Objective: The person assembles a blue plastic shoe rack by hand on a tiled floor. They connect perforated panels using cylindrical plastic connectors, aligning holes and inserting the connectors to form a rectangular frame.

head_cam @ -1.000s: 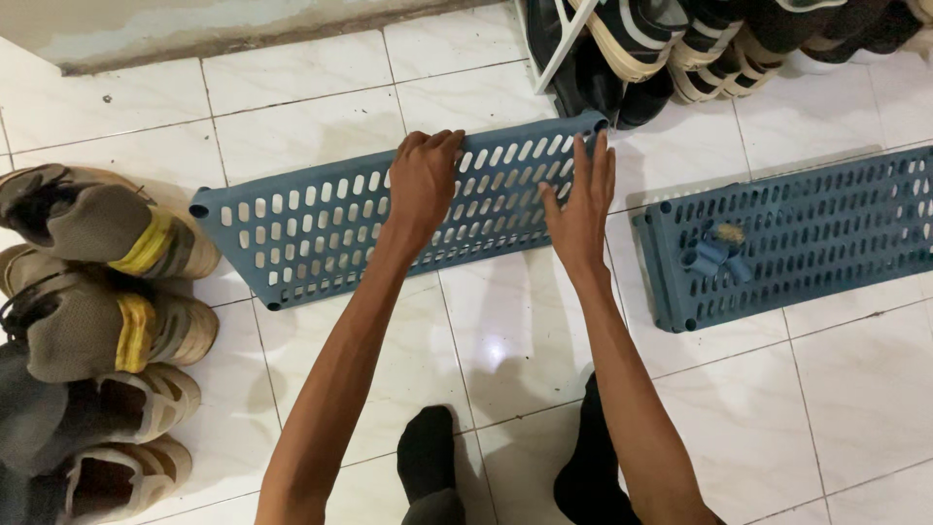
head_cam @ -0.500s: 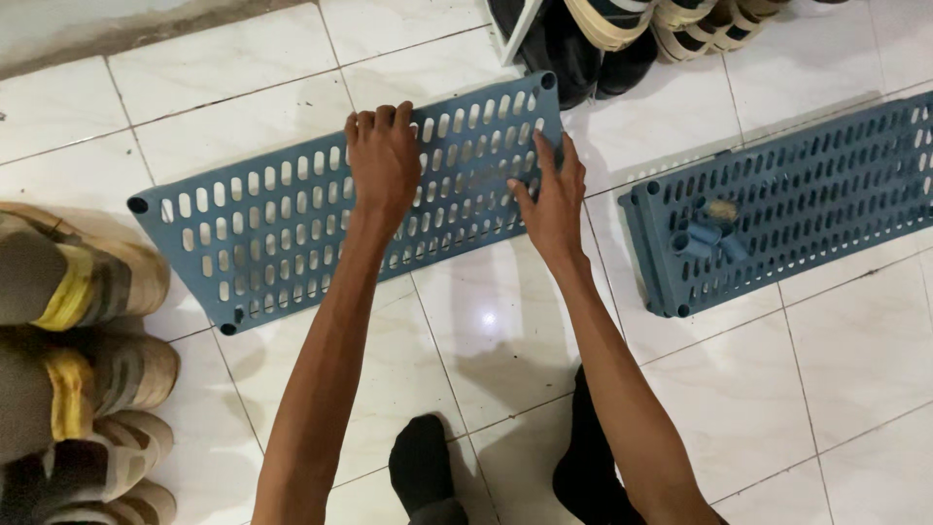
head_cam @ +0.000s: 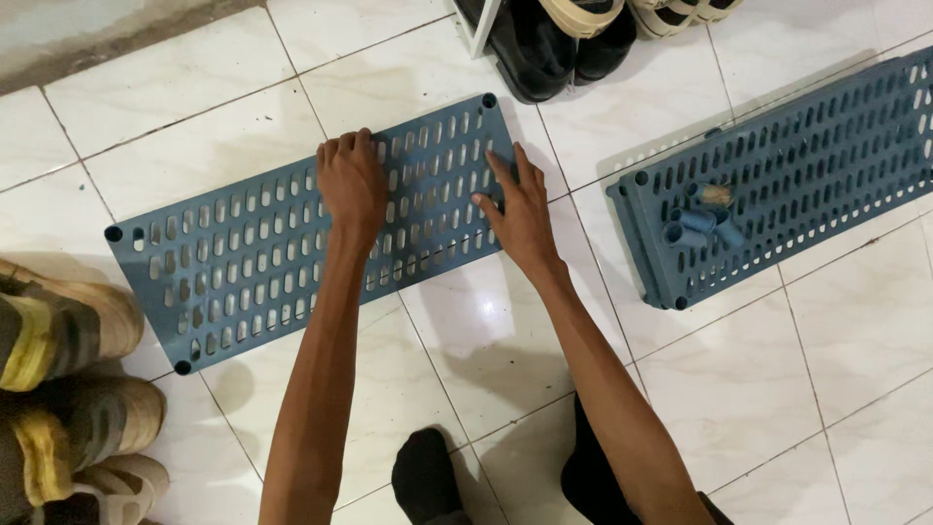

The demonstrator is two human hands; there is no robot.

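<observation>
Two hands (head_cam: 352, 180) on slotted plastic shelf (head_cam: 233, 253) (blue-grey)

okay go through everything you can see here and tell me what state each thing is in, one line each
Blue slotted shelf panel: flat on the tiled floor.
Left hand: open, palm down on that panel.
Right hand: fingers spread, pressing the panel's right end.
Second blue panel: on the floor to the right, untouched.
Short blue tubes: loose on the second panel.
Shoes at left: lined up on the floor.
Dark shoes: under a white rack.
</observation>
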